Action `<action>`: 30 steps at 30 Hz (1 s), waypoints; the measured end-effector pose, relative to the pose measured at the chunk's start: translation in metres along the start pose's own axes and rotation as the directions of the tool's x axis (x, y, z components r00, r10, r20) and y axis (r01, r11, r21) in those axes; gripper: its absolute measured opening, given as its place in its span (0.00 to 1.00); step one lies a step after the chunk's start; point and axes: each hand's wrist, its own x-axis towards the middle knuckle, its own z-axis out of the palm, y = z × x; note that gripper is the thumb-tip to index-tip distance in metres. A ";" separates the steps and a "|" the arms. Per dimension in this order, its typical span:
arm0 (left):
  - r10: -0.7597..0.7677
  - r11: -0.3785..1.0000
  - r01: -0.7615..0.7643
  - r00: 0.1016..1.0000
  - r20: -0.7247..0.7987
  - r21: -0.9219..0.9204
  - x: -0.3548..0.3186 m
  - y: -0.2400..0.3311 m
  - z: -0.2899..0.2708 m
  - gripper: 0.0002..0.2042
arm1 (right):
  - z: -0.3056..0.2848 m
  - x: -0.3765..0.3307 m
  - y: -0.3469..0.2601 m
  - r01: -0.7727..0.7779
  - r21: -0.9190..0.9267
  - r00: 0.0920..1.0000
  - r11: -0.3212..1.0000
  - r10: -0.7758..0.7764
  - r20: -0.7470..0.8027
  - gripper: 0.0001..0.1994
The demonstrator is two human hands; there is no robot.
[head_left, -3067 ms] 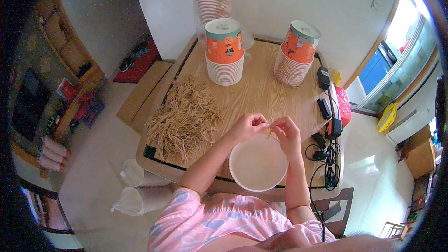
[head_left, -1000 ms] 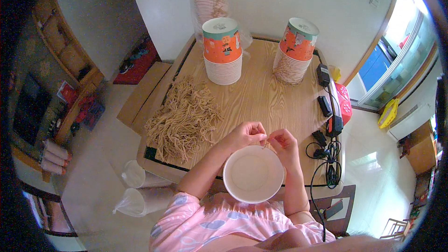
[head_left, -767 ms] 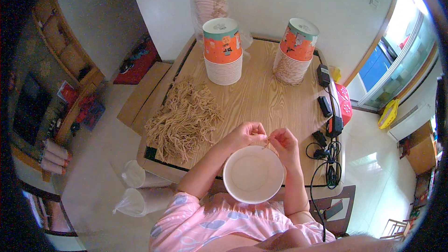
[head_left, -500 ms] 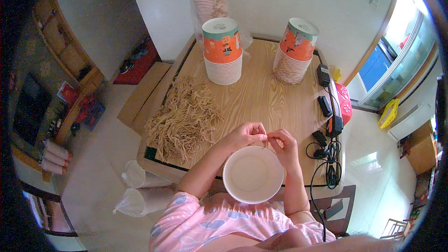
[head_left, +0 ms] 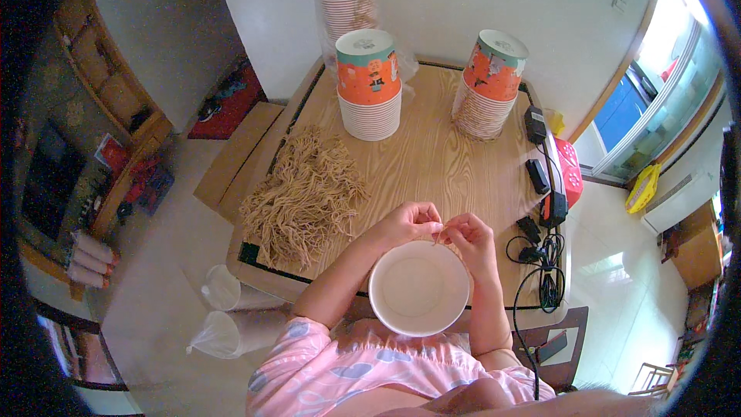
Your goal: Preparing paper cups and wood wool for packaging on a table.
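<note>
A white paper bucket rests in front of my body, its open mouth facing up and nothing visible inside. At its far rim, my left hand pinches with thumb and forefinger. My right hand meets it there, also pinching. Between the fingertips shows a short bit of tan cord; how it runs at the bucket wall is hidden. Left of my hands lies a loose, tangled heap of tan cords on the wood-grain table.
Upside-down paper bucket stacks stand behind: one left, one right with cords on its side. A bagged stack is at the wall. Black adapters and coiled cable line the right edge. Bagged stacks lie lower left.
My right fingers have shifted slightly and a little more of the cord shows between the hands. The left hand and the bucket have barely moved.
</note>
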 end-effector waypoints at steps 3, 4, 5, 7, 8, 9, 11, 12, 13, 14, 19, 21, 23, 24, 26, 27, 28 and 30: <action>0.016 1.000 -0.015 1.000 -0.010 0.022 0.001 -0.004 -0.002 0.04 | -0.002 0.000 0.000 -0.001 -0.034 1.000 0.999 0.001 0.006 0.03; 0.015 1.000 -0.015 1.000 -0.010 0.022 0.001 -0.004 -0.002 0.04 | -0.002 0.000 0.000 0.001 -0.031 1.000 1.000 -0.002 -0.007 0.03; 0.019 0.999 -0.018 1.000 -0.014 0.035 0.001 -0.004 -0.002 0.04 | -0.002 0.000 0.001 0.004 -0.028 1.000 1.000 -0.004 -0.021 0.03; 0.022 0.999 -0.021 1.000 -0.019 0.049 0.001 -0.003 -0.002 0.04 | -0.003 0.001 0.003 0.005 -0.017 1.000 1.000 -0.006 -0.011 0.03; 0.015 0.998 -0.013 1.000 -0.026 0.063 0.001 -0.003 -0.002 0.04 | -0.004 0.001 0.003 0.007 -0.006 1.000 1.000 -0.007 0.000 0.03; 0.008 0.997 -0.005 0.999 -0.033 0.078 0.000 -0.003 -0.002 0.04 | -0.005 0.001 0.003 0.007 -0.006 1.000 1.000 -0.007 0.001 0.03; 0.016 0.993 -0.011 0.999 -0.035 0.115 0.001 -0.002 -0.001 0.04 | -0.007 0.001 0.002 -0.042 -0.089 0.999 0.995 0.041 -0.010 0.03; 0.024 0.988 -0.018 0.999 -0.038 0.152 0.001 -0.001 -0.001 0.04 | -0.007 0.001 0.003 -0.043 -0.089 0.999 0.995 0.042 -0.012 0.03; 0.024 0.988 -0.018 0.999 -0.039 0.153 0.001 -0.001 -0.001 0.04 | -0.007 0.000 0.003 -0.033 -0.066 0.999 0.997 0.033 -0.004 0.03; 0.027 0.988 -0.022 0.999 -0.034 0.154 0.001 -0.002 -0.001 0.04 | -0.006 0.000 0.004 -0.024 -0.043 1.000 0.999 0.025 0.004 0.03; 0.033 0.991 -0.030 0.999 -0.021 0.133 0.003 -0.006 -0.003 0.04 | -0.001 0.000 0.001 -0.031 -0.070 0.999 0.997 0.029 -0.030 0.05; -0.010 0.988 0.016 0.999 -0.041 0.150 0.003 -0.004 -0.003 0.05 | -0.001 0.000 0.002 -0.014 -0.107 0.999 0.994 0.009 -0.043 0.05; -0.011 0.990 0.017 0.999 -0.043 0.142 0.003 -0.008 -0.005 0.05 | -0.001 0.000 0.003 0.075 -0.225 0.996 0.971 -0.084 -0.028 0.05; -0.013 0.991 0.019 0.999 -0.045 0.134 0.003 -0.009 -0.005 0.05 | -0.002 0.000 0.004 0.076 -0.225 0.996 0.971 -0.084 -0.028 0.05; -0.021 0.991 0.026 0.999 -0.035 0.133 0.004 -0.007 -0.005 0.05 | -0.003 0.001 0.006 0.128 -0.325 0.989 0.937 -0.146 -0.032 0.05; -0.029 0.991 0.032 0.999 -0.027 0.132 0.004 -0.006 -0.005 0.06 | -0.003 0.001 0.005 0.127 -0.325 0.989 0.937 -0.146 -0.033 0.05; -0.029 0.991 0.032 0.999 -0.027 0.132 0.003 -0.004 -0.004 0.06 | -0.003 0.001 0.002 0.156 -0.359 0.983 0.920 -0.179 -0.032 0.05; -0.027 0.994 0.030 0.999 -0.030 0.104 0.002 -0.002 -0.004 0.06 | -0.004 0.002 0.002 0.183 -0.392 0.977 0.901 -0.212 -0.030 0.05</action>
